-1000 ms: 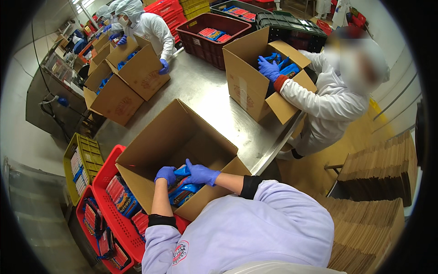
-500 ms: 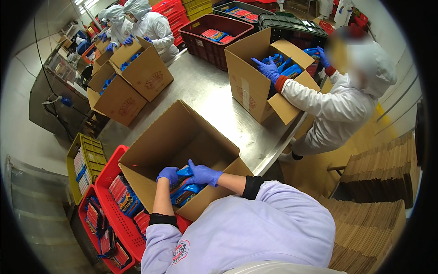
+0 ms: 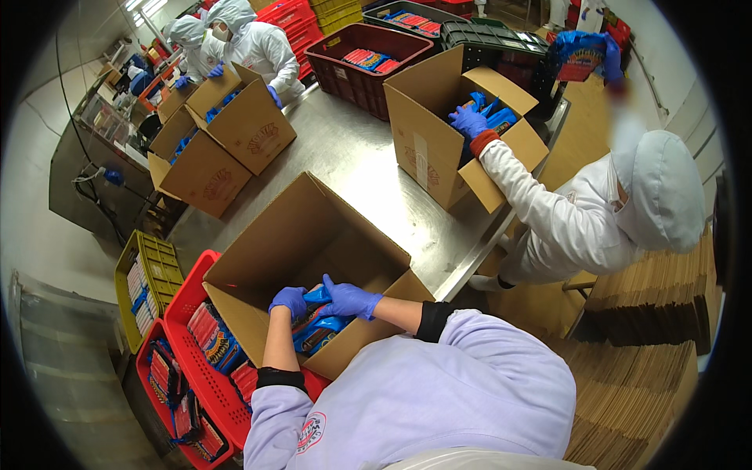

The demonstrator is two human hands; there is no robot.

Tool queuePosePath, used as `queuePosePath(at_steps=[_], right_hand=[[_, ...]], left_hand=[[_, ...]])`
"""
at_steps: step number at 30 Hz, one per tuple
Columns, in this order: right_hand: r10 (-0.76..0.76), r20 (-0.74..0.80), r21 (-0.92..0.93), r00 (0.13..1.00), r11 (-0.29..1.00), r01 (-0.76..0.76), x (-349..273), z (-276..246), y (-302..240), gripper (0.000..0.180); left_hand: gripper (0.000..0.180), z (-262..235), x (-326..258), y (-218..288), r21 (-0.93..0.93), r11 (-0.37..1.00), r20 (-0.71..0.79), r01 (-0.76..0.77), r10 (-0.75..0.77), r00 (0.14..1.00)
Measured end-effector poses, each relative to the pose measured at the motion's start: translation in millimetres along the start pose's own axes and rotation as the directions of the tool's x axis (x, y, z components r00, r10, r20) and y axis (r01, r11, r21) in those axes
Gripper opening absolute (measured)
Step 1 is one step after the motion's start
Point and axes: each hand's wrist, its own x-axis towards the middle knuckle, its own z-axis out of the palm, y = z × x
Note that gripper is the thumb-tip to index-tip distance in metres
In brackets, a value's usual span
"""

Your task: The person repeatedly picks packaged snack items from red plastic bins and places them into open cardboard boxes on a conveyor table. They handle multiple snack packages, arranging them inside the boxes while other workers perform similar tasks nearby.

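Note:
My left hand (image 3: 289, 301) and my right hand (image 3: 351, 300), both in blue gloves, are inside an open cardboard box (image 3: 258, 235). Between them is a blue-wrapped sausage packet (image 3: 317, 295), with the fingers of both hands closed around its ends. More blue sausage packets (image 3: 315, 338) lie below it along the box's near side. The rest of the visible box floor is bare brown cardboard. My fingertips are partly hidden by the wrapping.
Red crates (image 3: 200, 262) of sausage packets stand left of my box, with a yellow crate (image 3: 160, 258) beyond. A co-worker (image 3: 580, 207) at right reaches into another box (image 3: 427, 145). Filled boxes (image 3: 235, 137), a maroon crate (image 3: 329, 59) and flattened cardboard (image 3: 627, 376) surround the metal table (image 3: 352, 157).
The co-worker at right has leaned toward me and swung one arm outward, raising a sausage packet. Their other hand has shifted inside their box. My hands have hardly moved.

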Motion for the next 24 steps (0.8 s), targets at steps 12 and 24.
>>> queuePosePath(at_steps=[12,24], right_hand=[[0.029,0.01,0.008,1.0,1.0,-0.029,-6,-6,-9,0.1],[0.009,0.015,0.002,1.0,1.0,-0.009,-5,-5,-3,0.099]], left_hand=[[0.042,-3,-3,2,-0.01,1.0,0.009,0.006,-0.006,1.0],[0.046,6,5,-3,-0.019,1.0,-0.016,0.011,-0.012,1.0]])
